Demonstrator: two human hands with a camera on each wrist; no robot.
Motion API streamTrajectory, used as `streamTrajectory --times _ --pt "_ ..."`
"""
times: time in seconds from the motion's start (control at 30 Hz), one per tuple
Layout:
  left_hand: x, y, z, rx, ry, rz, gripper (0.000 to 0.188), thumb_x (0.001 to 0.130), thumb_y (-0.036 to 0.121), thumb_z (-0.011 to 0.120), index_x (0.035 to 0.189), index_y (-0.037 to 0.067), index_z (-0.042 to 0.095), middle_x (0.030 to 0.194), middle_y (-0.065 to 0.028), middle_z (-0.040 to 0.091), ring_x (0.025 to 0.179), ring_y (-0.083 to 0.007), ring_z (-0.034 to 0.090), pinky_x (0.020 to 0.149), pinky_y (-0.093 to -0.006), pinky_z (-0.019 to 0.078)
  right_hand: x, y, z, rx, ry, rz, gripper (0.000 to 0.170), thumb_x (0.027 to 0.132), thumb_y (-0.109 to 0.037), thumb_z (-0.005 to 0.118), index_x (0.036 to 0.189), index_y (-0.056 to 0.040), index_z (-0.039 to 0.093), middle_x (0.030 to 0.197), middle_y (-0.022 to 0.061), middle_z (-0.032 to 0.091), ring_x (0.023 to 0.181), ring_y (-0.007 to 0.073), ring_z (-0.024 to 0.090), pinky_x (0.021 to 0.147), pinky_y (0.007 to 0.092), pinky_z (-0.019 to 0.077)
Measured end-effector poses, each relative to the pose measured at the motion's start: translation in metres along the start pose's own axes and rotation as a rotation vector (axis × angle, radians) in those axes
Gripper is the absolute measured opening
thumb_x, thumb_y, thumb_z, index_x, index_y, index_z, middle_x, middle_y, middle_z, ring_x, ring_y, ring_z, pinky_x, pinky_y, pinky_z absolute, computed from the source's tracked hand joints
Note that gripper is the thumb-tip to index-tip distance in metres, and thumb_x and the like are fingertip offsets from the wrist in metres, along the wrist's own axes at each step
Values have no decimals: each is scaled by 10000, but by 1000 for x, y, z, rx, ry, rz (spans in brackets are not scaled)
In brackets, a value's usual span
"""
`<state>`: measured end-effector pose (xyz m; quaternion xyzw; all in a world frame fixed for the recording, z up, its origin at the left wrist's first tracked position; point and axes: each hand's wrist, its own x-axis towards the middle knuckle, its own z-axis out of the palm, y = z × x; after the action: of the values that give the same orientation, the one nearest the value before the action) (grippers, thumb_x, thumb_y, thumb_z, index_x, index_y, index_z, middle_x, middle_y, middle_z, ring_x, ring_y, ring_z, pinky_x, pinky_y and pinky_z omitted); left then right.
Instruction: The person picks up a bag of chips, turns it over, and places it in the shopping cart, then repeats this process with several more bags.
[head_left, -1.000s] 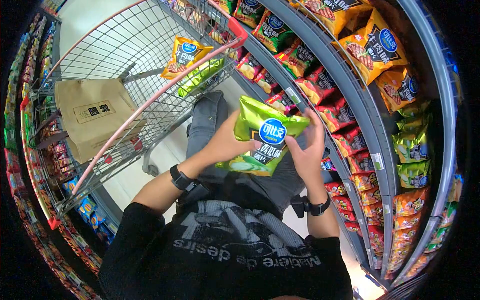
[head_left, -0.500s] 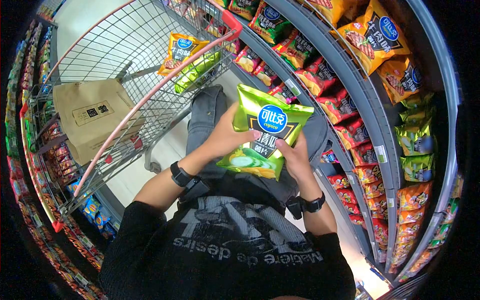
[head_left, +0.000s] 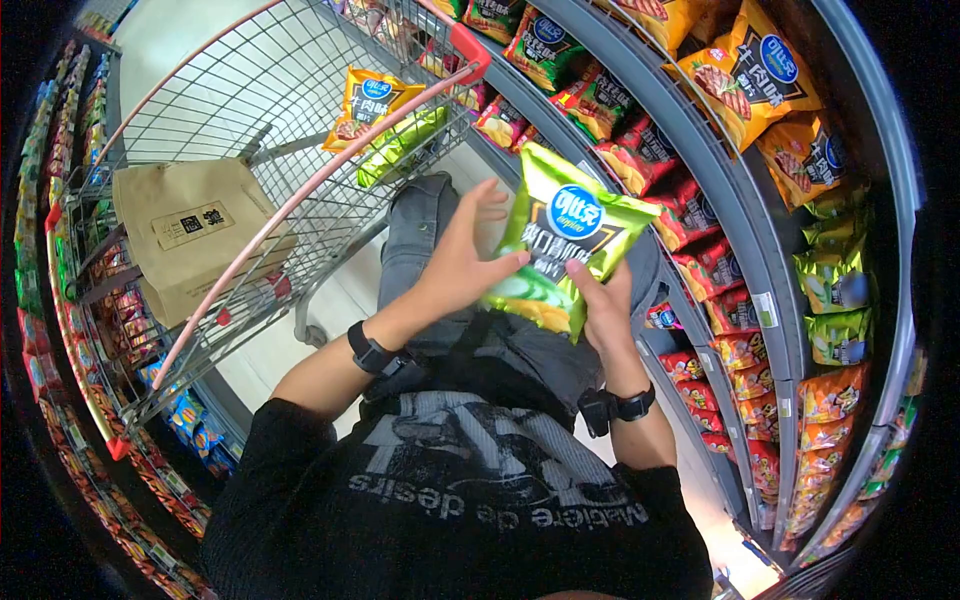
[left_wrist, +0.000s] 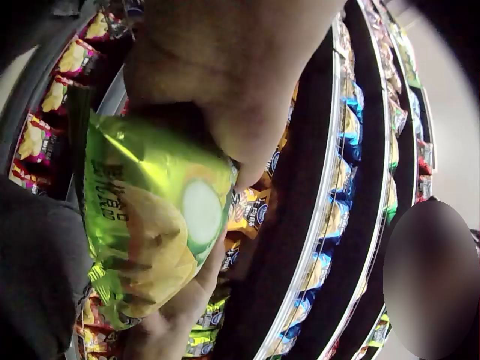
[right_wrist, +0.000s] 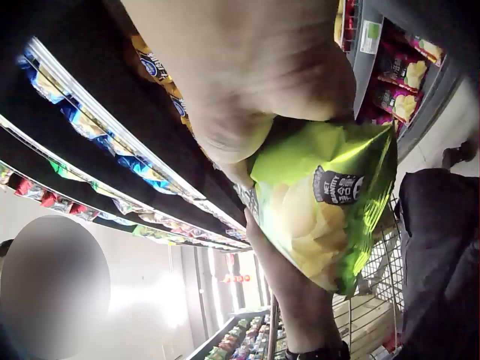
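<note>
1. the bag (head_left: 568,245) is between the two hands, in front of the body and over the legs (head_left: 408,235). in the head view its printed front looks up to the camera.
2. its long axis is tilted: the bottom end points to the body and a little to the left, and the top end points away from the body and a little to the right.
3. the right hand (head_left: 608,305) is the one more firmly on the bag. it grips the lower right side, with the thumb on the front; where exactly its other fingers lie behind, i cannot tell.
4. the left hand (head_left: 462,258) is at the left side of the bag. its fingers are spread and reach away from the body, and its thumb tip lies over the left edge. how hard this thumb presses, i cannot tell.
5. so the hands are apart from each other, with the bag between them; only the right one is closed on it.
6. the cart (head_left: 472,50) is to the left and ahead, and the left hand is the nearer one to it. inside are an orange pack (head_left: 370,100), a green pack (head_left: 400,148) and a tote (head_left: 200,235).
7. the shelf (head_left: 775,350) is to the right, and the right hand is nearer to it.
</note>
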<state>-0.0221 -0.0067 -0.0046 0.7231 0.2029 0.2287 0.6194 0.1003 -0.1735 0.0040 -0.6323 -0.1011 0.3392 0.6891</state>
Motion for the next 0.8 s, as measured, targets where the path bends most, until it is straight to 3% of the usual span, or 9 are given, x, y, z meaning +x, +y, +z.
streamTrajectory --times 0.13,0.23,0.33,0.43,0.5,0.57,0.6,0.7,0.8 --pt "-3 17 -13 114 -346 87 682 750 114 757 1347 76 429 1213 -83 478 1135 -220 500 901 -324 447 6 -3 -1 -81 42 -158 526 808 -67 721 1251 15 451 1150 99 591 1008 172 580 887 310 478" --pt "-8 21 -1 13 -250 63 708 742 127 767 1356 76 417 1217 -87 475 1136 -230 503 926 -326 444 2 -2 2 -182 -79 -240 599 815 -70 709 1318 17 397 1237 124 538 1109 199 538 945 338 446" --pt "-7 15 -5 -81 -182 -25 784 734 190 791 1373 35 364 1341 -123 437 1224 -238 461 990 -369 419 -11 -13 15 -176 -199 -294 709 785 -91 726 1393 -5 369 1338 132 470 1207 223 485 969 365 436" --pt "-2 8 -18 -218 -215 -110 792 742 217 795 1363 -6 357 1346 -118 472 1228 -204 460 1014 -367 400 -19 -25 13 -538 -410 -439 668 765 -97 736 1358 -29 435 1346 143 462 1220 243 479 960 357 440" --pt "0 11 -27 -378 -228 -268 796 734 220 801 1360 -6 363 1315 -106 505 1206 -195 478 1019 -353 393 -17 -25 9 -561 -314 -498 672 745 -131 759 1342 -44 463 1348 152 457 1235 261 468 976 368 421" --pt "-5 2 -27 -522 -229 -233 741 758 228 779 1346 -7 392 1262 -88 548 1173 -181 510 1011 -341 401 -9 -27 2 -595 -162 -570 716 733 -157 775 1358 -49 442 1349 144 460 1236 260 468 988 374 408" --pt "-7 1 -28 -588 -274 -225 727 770 230 769 1346 -5 393 1266 -85 546 1174 -180 510 1009 -340 403 -8 -28 6 -411 -151 -447 736 737 -178 787 1353 -20 417 1322 133 485 1221 244 481 1010 371 385" --pt "-9 6 -26 -633 -404 -191 723 801 258 745 1365 -1 374 1304 -90 520 1203 -184 493 1016 -347 397 -12 -29 0 22 -395 -159 728 754 -197 789 1336 11 404 1282 112 519 1179 206 511 995 352 400" --pt "-7 8 -21 -469 -415 -191 800 781 253 773 1393 -2 325 1347 -105 478 1239 -193 463 1044 -352 372 -13 -24 -6 -132 -302 -91 649 763 -174 796 1275 23 448 1178 85 596 1074 167 574 931 324 457"
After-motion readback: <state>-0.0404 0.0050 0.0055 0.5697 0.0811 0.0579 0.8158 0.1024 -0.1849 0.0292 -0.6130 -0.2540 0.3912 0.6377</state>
